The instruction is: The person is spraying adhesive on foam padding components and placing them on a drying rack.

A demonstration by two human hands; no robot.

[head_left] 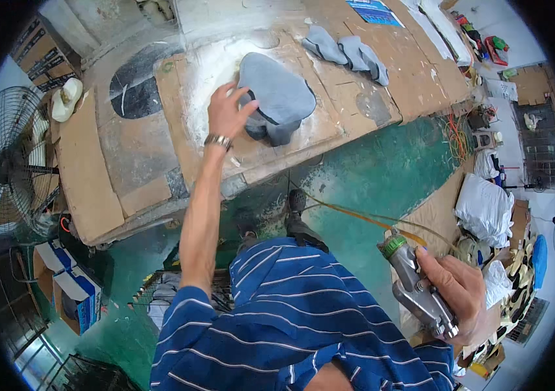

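Note:
A rounded grey fabric piece (274, 88) lies on the cardboard-covered table, with darker folded material bunched beneath its near edge. My left hand (228, 111), a metal watch on its wrist, is at the left edge of that piece. Its fingers are spread, thumb and fingertips at or just over the fabric; whether they press on it is unclear. Out to the right and away from the table, my right hand (456, 290) is wrapped round a metal spray gun (414, 287) with a green ring near its nozzle end. A yellowish hose (355, 215) runs behind the gun.
More grey folded pieces (346, 52) lie farther back on the table (225, 186). White residue surrounds the worked piece. A large fan (10, 163) stands at left, above an open carton (72, 287). White bags (486, 208) and piled goods line the right side.

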